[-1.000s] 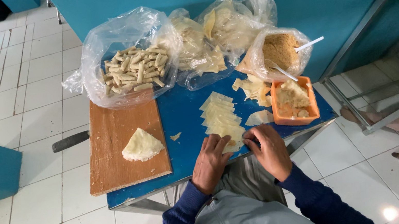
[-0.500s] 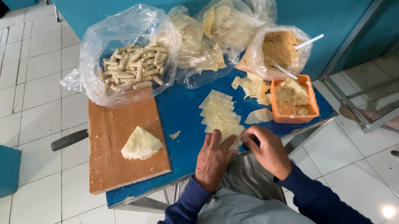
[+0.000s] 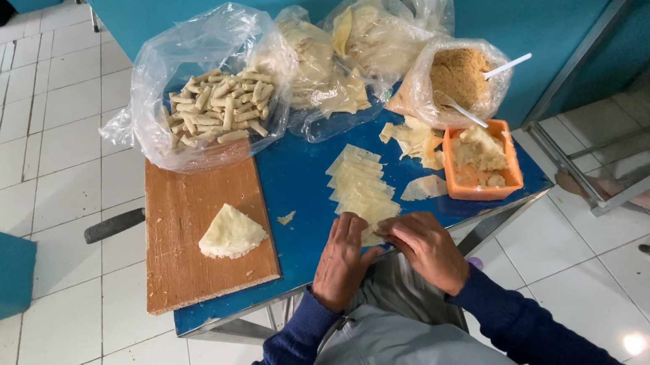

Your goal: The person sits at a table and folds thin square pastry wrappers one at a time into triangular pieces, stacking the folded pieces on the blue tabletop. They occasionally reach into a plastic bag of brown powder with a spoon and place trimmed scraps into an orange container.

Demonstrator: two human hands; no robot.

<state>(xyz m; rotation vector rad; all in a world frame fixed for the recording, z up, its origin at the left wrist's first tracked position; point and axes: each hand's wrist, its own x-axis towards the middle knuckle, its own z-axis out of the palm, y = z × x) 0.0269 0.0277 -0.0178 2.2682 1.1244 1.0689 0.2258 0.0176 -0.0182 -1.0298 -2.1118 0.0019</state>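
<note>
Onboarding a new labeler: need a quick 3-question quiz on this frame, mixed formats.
1. True or false: both hands meet at the near end of the row of wrappers.
2. What lies on the board? A) a spoon B) a folded stack of wrappers C) the orange tub
3. Fill in: the bag behind the board holds finished ____.

Key: 1 true; 2 B; 3 rolls.
</note>
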